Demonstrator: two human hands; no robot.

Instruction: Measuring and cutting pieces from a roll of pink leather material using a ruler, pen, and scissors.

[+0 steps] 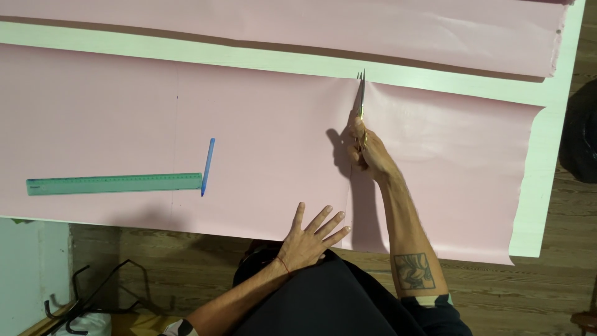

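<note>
Head view, item one: a wide pink sheet of paper [186, 124] is spread flat over a pale green-white table [547, 186], its near edge overhanging the table's front so that the whole width can be worked from where the person stands. Item two: a pair of slim metal scissors [360, 93] is clasped in the right hand [365, 149], fingers closed through the handles, blades pointing away from the body and standing at the far edge of the sheet, at the end of a straight cut that runs from the near edge; the arm is stretched out, seemingly so that the blades can follow that line. Item three: the left hand [308, 239] is laid flat with fingers spread, gripping nothing, pressed on the sheet's near edge just left of the cut, apparently to keep the paper from sliding or lifting. Item four: a long translucent green plastic ruler [115, 184] is laid on the sheet well to the left, and a slender blue pen [208, 166] is set aslant at the ruler's right end, both kept clear of the cut. Item five: a second pink sheet [280, 28] is laid across the far side of the table. Item six: a wooden floor [186, 261] is seen below, and bent black metal rods [87, 298] at lower left.
</note>
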